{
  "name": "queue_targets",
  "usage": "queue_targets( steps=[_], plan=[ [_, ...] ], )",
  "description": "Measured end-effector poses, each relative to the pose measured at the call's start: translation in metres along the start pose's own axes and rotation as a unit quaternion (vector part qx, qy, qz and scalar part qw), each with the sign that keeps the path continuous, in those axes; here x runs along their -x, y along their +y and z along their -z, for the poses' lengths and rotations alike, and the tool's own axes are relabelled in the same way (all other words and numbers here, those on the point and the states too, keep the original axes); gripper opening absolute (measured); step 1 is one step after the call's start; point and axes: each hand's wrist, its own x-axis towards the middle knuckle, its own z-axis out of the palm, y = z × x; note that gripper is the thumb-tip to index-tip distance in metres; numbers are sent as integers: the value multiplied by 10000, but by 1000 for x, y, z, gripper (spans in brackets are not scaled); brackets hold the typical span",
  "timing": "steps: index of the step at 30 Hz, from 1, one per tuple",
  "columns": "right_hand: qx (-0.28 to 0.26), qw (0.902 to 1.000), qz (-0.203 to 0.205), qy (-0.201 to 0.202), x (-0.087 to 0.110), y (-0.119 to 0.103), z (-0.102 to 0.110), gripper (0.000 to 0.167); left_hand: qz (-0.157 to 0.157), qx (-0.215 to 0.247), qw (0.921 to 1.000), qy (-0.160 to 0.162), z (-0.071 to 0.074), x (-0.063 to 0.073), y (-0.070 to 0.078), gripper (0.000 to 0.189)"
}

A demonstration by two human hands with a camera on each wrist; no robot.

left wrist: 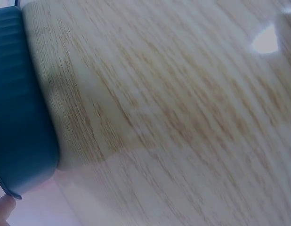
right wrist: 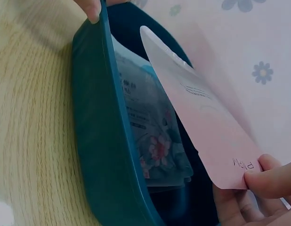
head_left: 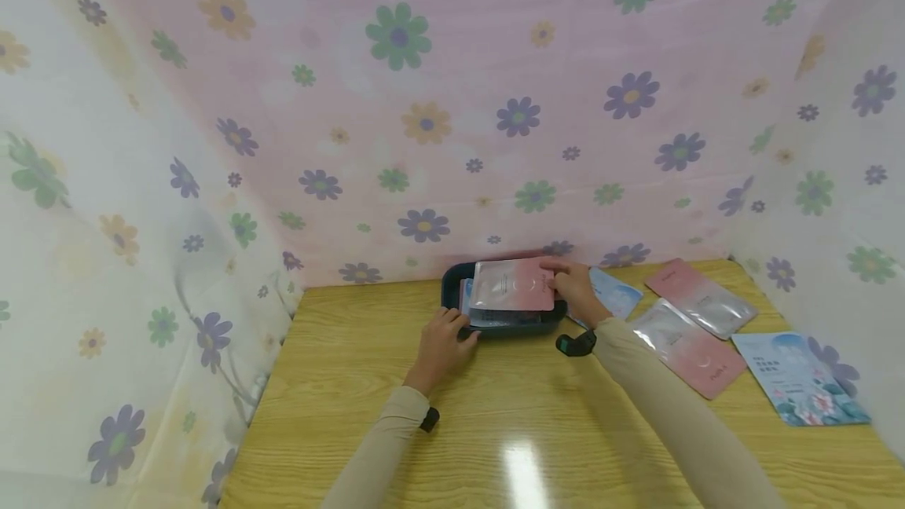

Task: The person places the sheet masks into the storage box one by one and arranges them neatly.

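A dark teal basket stands on the table against the flowered cloth. My right hand pinches the right end of a pink and silver sheet mask packet between thumb and fingers. That packet is tilted over the basket's opening, seen edge-on in the right wrist view. Beneath it, blue flowered packets lie inside the basket. At the basket's front left corner my left hand grips the rim, its thumb on the outer side in the right wrist view.
To the right on the wooden table lie two pink and silver packets and a blue flowered packet. Another blue packet lies behind my right wrist. Flowered cloth walls off the back and both sides.
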Motion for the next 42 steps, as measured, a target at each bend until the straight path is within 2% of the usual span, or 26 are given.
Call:
queue_targets(
  steps=[10,14,22,30,35,42],
  plan=[
    [174,9994,-302,11,-9,6,-10,47,27,51,10000,73,-1,1,-1,21],
    [472,9977,-445,216,-13,9,-14,50,-2,70,9999,102,-2,0,-2,21],
    [798,9962,356,29,-14,17,-21,49,9,54,9999,117,-3,0,-3,22],
    [1505,9871,544,32,-20,24,-26,47,48,28,10000,62,-2,0,-2,21],
    [2186,9740,600,-20,-22,23,-29,45,69,18,10000,-7,-1,-1,-1,21],
    [3508,9306,1038,-128,-20,24,-32,34,139,-29,9999,-73,0,-1,0,22]
  ],
)
